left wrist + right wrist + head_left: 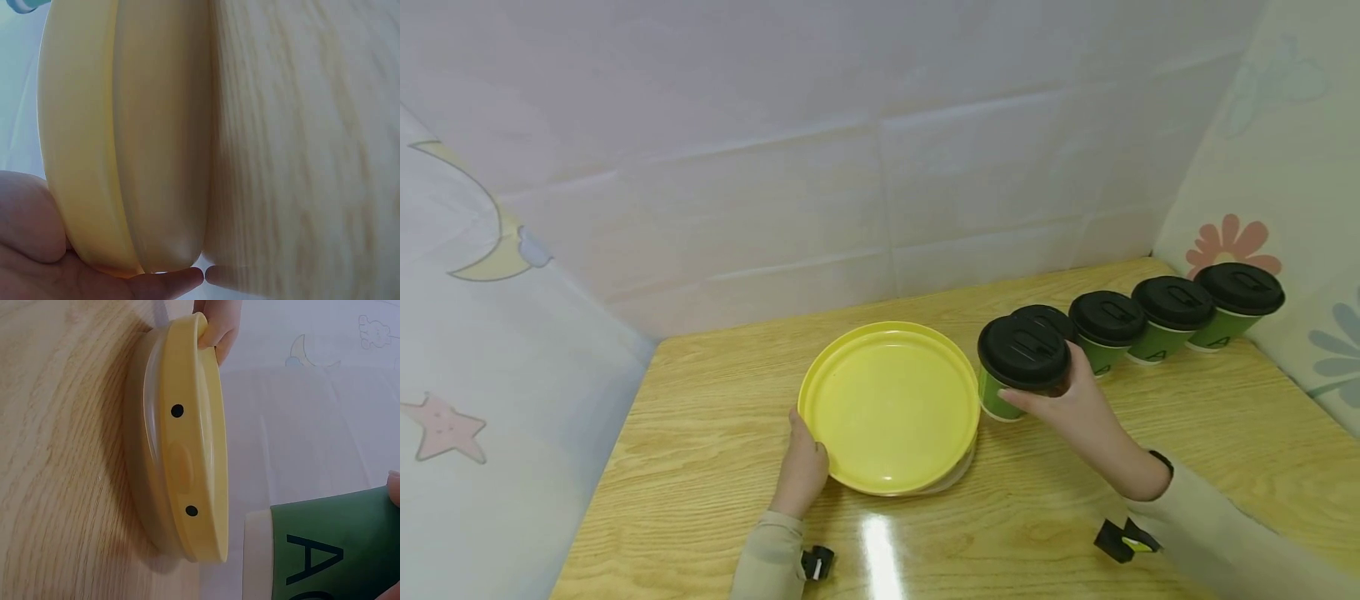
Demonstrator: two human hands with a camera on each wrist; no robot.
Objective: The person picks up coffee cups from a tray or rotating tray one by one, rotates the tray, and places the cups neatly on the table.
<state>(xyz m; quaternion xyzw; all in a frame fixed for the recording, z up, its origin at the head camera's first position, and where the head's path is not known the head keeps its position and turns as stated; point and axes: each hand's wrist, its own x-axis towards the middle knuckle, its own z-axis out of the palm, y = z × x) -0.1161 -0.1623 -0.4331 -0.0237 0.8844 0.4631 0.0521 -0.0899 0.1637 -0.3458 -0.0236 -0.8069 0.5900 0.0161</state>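
Note:
My right hand grips a green paper cup with a black lid, holding it upright just right of a round yellow tray. In the right wrist view the cup's white base edge hangs above the table, higher than the tray's rim. At the tray's left side my left hand holds the rim, thumb over the edge and fingers against the outer wall. Beneath the yellow part sits a paler round base, resting on the wood. Black dots mark the tray's yellow side wall.
Several more green cups with black lids stand in a slanting row at the right, running back towards the corner. One cup is partly hidden behind the held one. Printed cloth walls border the wooden table.

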